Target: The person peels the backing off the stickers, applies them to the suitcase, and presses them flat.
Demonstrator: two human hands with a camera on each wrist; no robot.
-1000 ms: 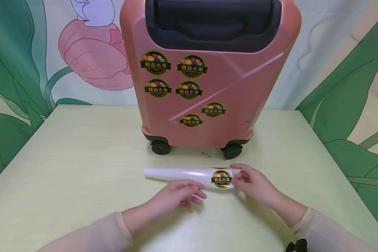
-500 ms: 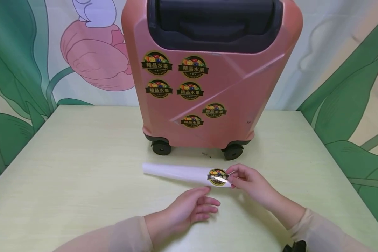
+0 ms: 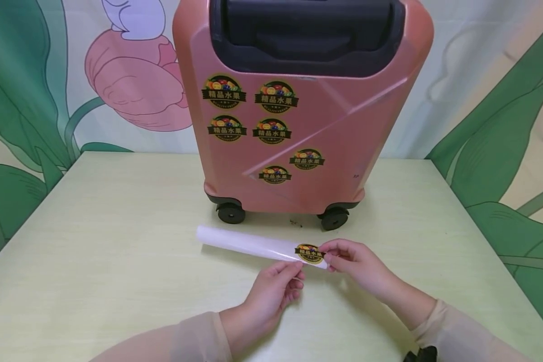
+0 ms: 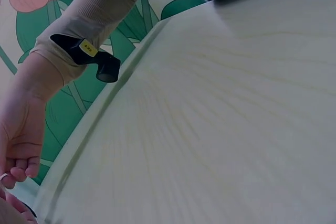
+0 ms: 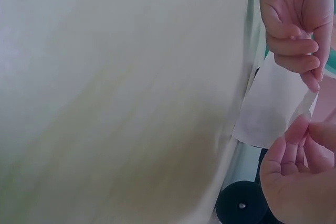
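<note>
A white sticker sheet, curled into a roll, lies at a slant above the table in the head view. Near its right end is a round black-and-gold fruit sticker. My right hand pinches that end at the sticker's right edge between thumb and index finger. With thumb and fingertips, my left hand pinches the sheet's lower edge just below the sticker. The right wrist view shows the sheet's plain white side between both hands. In the left wrist view the sheet is mostly out of frame.
A pink suitcase with a black handle recess stands upright behind the sheet. Several matching fruit stickers are on its front. Its black wheels rest on the pale table. A printed plant backdrop hangs behind.
The sheet's left end has swung away toward the suitcase, and its sticker end has shifted slightly left. My left hand has moved right and now pinches the lower edge; my right hand keeps its pinch.
</note>
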